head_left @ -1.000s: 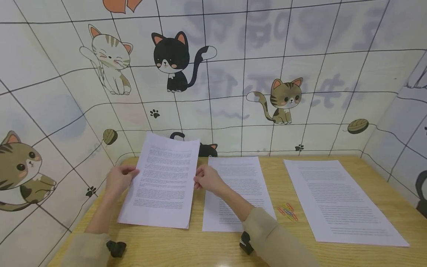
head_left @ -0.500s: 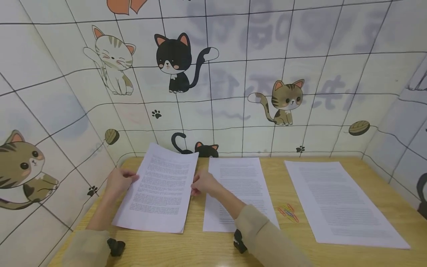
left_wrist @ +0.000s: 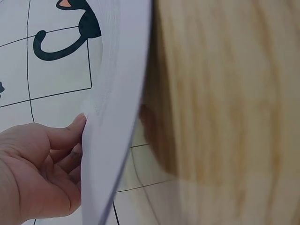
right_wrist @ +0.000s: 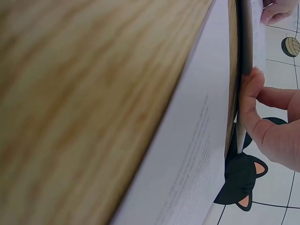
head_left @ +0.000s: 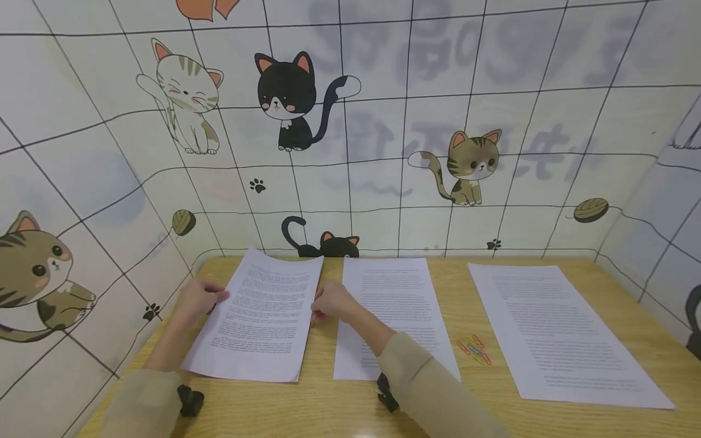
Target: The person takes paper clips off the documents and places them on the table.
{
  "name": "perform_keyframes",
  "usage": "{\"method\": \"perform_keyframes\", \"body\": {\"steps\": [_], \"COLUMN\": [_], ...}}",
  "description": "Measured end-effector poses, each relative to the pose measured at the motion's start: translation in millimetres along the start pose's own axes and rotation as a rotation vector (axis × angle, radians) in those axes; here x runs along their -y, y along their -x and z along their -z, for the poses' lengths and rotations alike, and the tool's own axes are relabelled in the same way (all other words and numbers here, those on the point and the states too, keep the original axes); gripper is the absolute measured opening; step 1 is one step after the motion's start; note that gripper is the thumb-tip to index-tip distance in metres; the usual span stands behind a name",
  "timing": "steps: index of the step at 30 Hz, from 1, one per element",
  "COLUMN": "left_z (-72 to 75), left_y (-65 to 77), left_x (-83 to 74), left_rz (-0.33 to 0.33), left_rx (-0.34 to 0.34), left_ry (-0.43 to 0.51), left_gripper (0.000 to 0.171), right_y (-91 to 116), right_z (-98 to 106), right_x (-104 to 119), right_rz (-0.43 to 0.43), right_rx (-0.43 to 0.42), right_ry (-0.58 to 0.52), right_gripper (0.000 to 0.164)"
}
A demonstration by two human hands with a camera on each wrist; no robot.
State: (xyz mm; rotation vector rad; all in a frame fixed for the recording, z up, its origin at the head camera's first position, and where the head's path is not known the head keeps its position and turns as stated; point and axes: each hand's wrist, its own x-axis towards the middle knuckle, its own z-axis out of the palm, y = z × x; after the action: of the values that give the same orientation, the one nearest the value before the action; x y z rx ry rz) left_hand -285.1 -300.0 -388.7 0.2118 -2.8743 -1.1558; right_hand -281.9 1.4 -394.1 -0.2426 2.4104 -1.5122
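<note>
A few stacked sheets of printed paper lie slightly curved over the left part of the table, their far corners bowed up. My left hand pinches their left edge, thumb on top, as the left wrist view shows with the hand at the paper's margin. At the opposite edge, my right hand pinches the sheets between thumb and fingers. In the right wrist view this hand is close beside a second printed page, which lies flat in the table's middle, partly covered by the right forearm.
Another printed page lies on the right of the wooden table. Several coloured paper clips sit between it and the middle page. A cat-patterned wall covering borders the table at the back and sides.
Both hands have lowered the left sheets: their raised top edge has sunk to table level, and the near edge has come slightly toward me. The other pages and clips stay put.
</note>
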Motion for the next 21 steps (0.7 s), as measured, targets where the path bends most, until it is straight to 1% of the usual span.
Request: {"method": "perform_keyframes", "body": {"steps": [4, 9, 12, 17, 21], "left_z": [-0.4, 1.4, 1.9, 1.8, 3.7], "left_y": [-4.4, -5.9, -6.8, -9.8, -9.1], "left_x": [4.4, 9.1, 11.6, 16.4, 16.5], "left_rz": [0.014, 0.037, 0.058, 0.103, 0.099], "left_rx": [0.023, 0.051, 0.073, 0.106, 0.126], "left_ry": [-0.016, -0.051, -0.031, 0.038, 0.048], "left_gripper": [0.026, 0.028, 0.03, 0.032, 0.034], "right_y": [1, 2, 3, 3, 3], "right_z": [-1, -1, 0, 2, 3], "right_x": [2, 3, 3, 4, 5], "right_rz": [-0.004, -0.004, -0.009, -0.028, -0.035], "right_rx": [-0.002, -0.01, -0.004, -0.008, -0.006], "right_ry": [0.002, 0.048, 0.066, 0.128, 0.193], "right_gripper": [0.01, 0.009, 0.009, 0.012, 0.016]}}
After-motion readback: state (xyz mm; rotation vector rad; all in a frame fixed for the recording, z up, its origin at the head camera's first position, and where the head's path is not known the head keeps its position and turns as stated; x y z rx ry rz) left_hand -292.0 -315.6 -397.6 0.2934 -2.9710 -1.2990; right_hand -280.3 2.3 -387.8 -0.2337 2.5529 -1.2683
